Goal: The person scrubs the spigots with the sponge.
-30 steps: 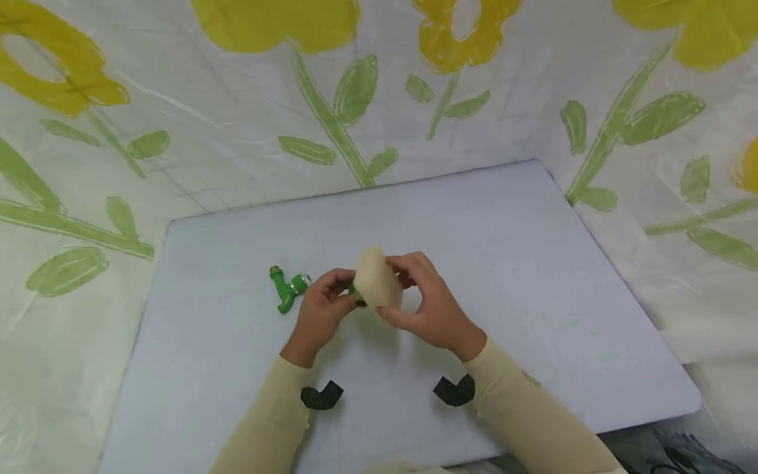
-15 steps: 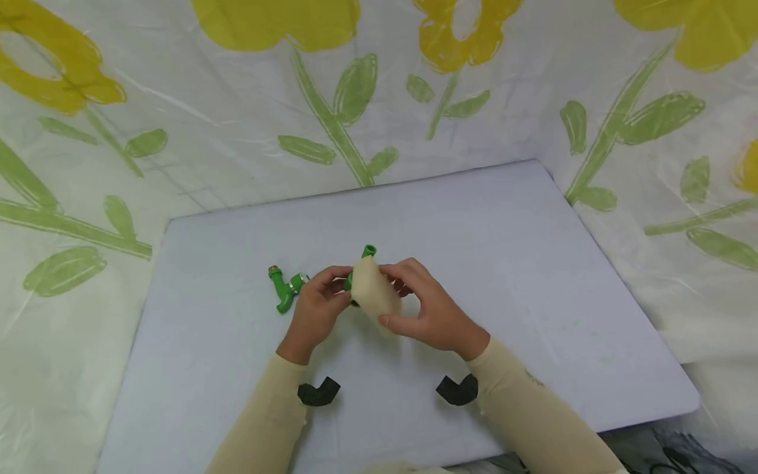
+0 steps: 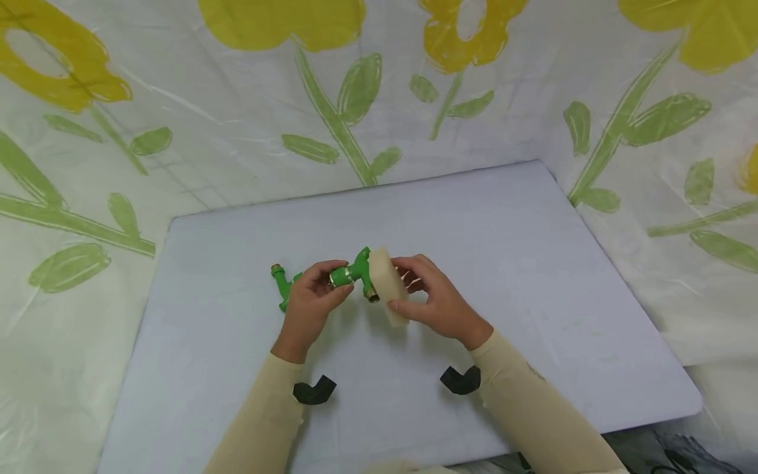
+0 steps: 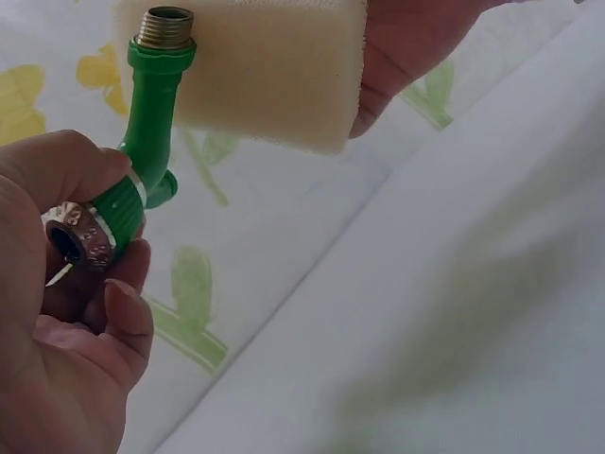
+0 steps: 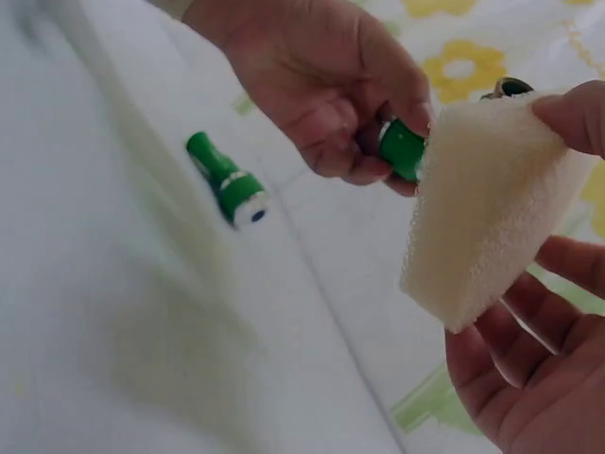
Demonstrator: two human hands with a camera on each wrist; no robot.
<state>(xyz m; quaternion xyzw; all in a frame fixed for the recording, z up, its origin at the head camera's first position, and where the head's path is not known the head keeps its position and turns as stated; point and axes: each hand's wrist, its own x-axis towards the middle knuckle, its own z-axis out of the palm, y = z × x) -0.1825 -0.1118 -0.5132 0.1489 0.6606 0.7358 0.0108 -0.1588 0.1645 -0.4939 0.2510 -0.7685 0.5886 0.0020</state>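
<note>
My left hand (image 3: 310, 306) pinches a green tap (image 3: 358, 268) by its ribbed collar, above the table. In the left wrist view the tap (image 4: 151, 132) shows a threaded brass end at the top and a copper-coloured ring near the thumb. My right hand (image 3: 435, 303) holds a cream sponge block (image 3: 387, 283) between thumb and fingers, against or very near the tap's side; contact is hard to tell. In the right wrist view the sponge (image 5: 492, 208) hides most of the tap. A second green tap (image 3: 281, 283) lies on the table behind my left hand, which partly covers it.
The white table (image 3: 503, 263) reaches back to a sheet wall (image 3: 237, 131) painted with yellow flowers and green leaves. Black curved pieces (image 3: 315, 390) sit by both sleeve cuffs. Dark cables (image 3: 681, 454) lie beyond the table's lower right edge.
The tap has turned and shifted left out from behind the sponge, so its body now shows. My left hand has moved slightly left, while the sponge and right hand have moved slightly right.
</note>
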